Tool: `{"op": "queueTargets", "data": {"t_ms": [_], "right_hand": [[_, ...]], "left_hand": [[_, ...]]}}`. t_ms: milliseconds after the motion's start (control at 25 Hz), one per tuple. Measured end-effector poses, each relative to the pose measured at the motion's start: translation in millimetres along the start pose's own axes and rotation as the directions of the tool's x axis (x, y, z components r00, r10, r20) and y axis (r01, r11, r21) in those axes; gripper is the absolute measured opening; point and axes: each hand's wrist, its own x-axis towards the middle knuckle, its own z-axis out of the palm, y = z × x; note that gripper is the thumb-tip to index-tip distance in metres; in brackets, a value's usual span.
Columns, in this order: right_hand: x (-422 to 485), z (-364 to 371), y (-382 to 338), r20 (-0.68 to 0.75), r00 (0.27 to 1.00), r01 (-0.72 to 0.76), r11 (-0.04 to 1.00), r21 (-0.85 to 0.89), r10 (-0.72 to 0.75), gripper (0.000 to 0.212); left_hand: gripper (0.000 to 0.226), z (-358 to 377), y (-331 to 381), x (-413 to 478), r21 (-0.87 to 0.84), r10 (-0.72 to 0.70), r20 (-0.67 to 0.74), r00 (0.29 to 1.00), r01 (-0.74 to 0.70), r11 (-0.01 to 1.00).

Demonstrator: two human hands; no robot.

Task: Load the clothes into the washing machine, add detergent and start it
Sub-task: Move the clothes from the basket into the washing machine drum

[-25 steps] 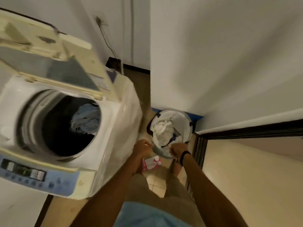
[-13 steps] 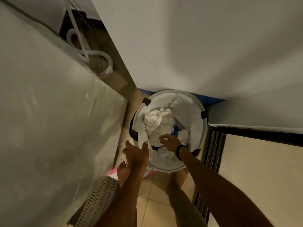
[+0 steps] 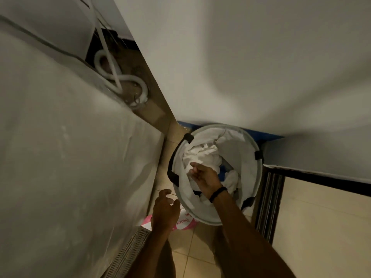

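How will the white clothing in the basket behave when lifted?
Probably floppy: the white clothing lies crumpled in soft folds, so it should drape from the right hand. Heaped in the basket, neighbouring pieces may drag along.

Home laundry nook: washing machine [image 3: 70,157], laundry basket [image 3: 234,149], tiled floor [image 3: 192,253].

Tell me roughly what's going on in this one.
A person leans over a round laundry basket on the floor beside the washing machine. Their right hand is down in the basket on the white clothes; whether it has gripped them yet is unclear. The left hand hovers just outside the basket's rim, fingers loose, holding nothing. No garment is lifted out at this moment.
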Motion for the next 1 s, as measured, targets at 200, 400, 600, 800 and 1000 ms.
{"op": "queueTargets", "data": {"t_ms": [200, 400, 600, 800, 1000], "right_hand": [[-67, 8, -2, -0.127, 0.990, 0.001, 0.892, -0.452, -0.065, 0.026], [76, -23, 35, -0.131, 0.989, -0.121, 0.895, -0.429, 0.071, 0.040], [125, -6, 31, -0.113, 0.994, -0.034, 0.974, -0.225, 0.009, 0.014], [-11, 12, 18, -0.171, 0.981, 0.133, 0.964, 0.231, -0.095, 0.017], [-255, 51, -3, 0.094, 0.994, 0.025, 0.930, 0.367, -0.064, 0.033]], "left_hand": [[0.040, -38, 47, -51, -0.054, 0.076, -0.024, 0.997, -0.077, 0.996], [0.036, -22, 36, -10, -0.045, 0.194, -0.064, 0.979, -0.197, 0.979], [0.030, 4, -18, 29, -0.171, 0.151, -0.149, 0.977, -0.175, 0.970], [0.033, -25, -23, -21, -0.067, 0.122, -0.137, 0.983, -0.132, 0.989], [0.085, -94, 26, -120, 0.093, 0.307, 0.014, 0.952, -0.307, 0.947]]}}
